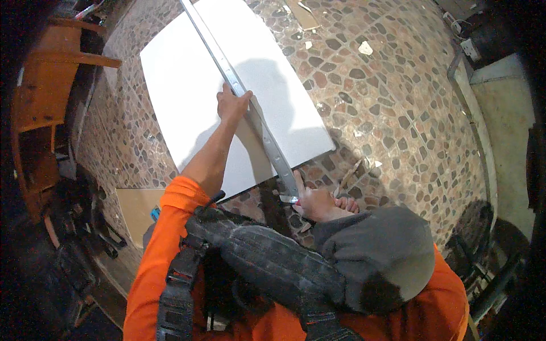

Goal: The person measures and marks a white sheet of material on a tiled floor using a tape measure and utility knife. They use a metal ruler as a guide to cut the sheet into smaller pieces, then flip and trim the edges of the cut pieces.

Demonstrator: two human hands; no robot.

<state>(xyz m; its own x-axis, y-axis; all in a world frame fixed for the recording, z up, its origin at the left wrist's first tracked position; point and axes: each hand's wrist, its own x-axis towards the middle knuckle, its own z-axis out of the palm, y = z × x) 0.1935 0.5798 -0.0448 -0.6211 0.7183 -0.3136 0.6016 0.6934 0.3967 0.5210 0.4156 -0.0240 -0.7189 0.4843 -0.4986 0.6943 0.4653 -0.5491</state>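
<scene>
A white board (192, 81), probably drywall, lies on the pebble-patterned floor. Across it runs a long metal profile with holes (268, 138), its near end jutting past the board's lower edge. My left hand (233, 103) grips the profile around its middle, fingers on one side and thumb on the other. Beside the near end, my right hand (318, 202) is closed on a utility knife (290, 199) whose blade points left, with one finger stretched along the profile's side. The knife's handle is mostly hidden in the hand.
Wooden furniture (47, 93) stands at the far left. A tan board (138, 213) lies at lower left, and a brown strip (303, 16) at the top. Broken white pieces (365, 48) are scattered on the floor. A power outlet (470, 50) is at upper right.
</scene>
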